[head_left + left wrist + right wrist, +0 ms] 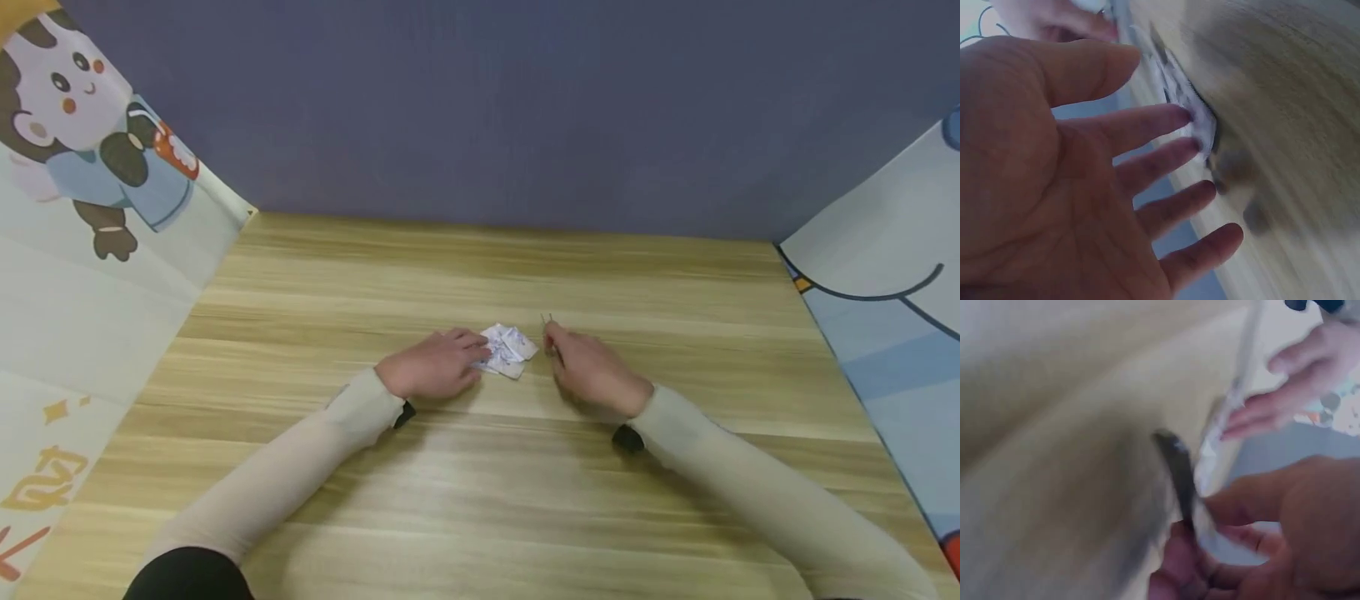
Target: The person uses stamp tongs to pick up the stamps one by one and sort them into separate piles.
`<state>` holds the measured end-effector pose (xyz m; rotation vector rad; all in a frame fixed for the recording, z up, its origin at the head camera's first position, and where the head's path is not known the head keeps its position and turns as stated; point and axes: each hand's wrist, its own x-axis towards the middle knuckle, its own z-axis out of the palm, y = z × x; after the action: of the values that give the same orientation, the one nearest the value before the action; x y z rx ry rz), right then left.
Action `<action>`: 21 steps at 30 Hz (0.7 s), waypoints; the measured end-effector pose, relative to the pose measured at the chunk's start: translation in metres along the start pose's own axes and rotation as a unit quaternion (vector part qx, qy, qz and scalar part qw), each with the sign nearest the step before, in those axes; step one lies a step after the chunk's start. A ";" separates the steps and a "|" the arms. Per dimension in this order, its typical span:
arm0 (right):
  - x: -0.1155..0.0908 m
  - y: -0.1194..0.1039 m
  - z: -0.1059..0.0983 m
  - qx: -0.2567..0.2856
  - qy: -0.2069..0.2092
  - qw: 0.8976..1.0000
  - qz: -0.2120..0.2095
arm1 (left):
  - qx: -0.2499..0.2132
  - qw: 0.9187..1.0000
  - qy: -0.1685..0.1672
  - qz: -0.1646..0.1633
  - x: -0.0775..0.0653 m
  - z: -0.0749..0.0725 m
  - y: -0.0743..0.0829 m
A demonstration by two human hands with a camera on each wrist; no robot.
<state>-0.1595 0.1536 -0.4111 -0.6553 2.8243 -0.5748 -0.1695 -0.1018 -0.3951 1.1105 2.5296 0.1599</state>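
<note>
A crumpled, flat white piece with blue markings, paper or thin cloth, lies mid-table. My left hand reaches it from the left, its fingertips touching the near-left edge. Those fingers are spread and fairly straight in the left wrist view, where the piece shows edge-on. Just right of it, my right hand pinches metal tweezers between thumb and fingers. Two thin prongs poke out beyond the fingers in the head view, apart from the piece. Blur hides finer detail in the right wrist view.
The wood-grain table extends around both hands. A dark blue-grey panel stands along its far edge. Cartoon-printed panels flank it on both sides.
</note>
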 end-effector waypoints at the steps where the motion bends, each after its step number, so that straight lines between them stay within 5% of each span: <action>1: 0.001 0.001 -0.003 0.005 0.014 1.000 -0.006 | 0.002 1.000 -0.006 -0.008 0.001 0.000 0.000; 10: 0.004 0.009 -0.028 0.094 0.090 0.989 -0.063 | 0.020 0.999 0.031 -0.016 0.021 -0.001 -0.002; 17: 0.014 0.021 -0.028 0.132 0.149 0.974 -0.108 | 0.028 0.999 -0.010 -0.018 0.037 -0.007 0.004; 21: 0.020 0.025 -0.027 0.154 0.171 0.968 -0.099 | 0.049 0.998 -0.003 -0.027 0.039 -0.007 0.003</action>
<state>-0.1945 0.1744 -0.3985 -0.8485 2.8891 -1.2435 -0.1941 -0.0706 -0.3994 1.0762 2.5835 0.0180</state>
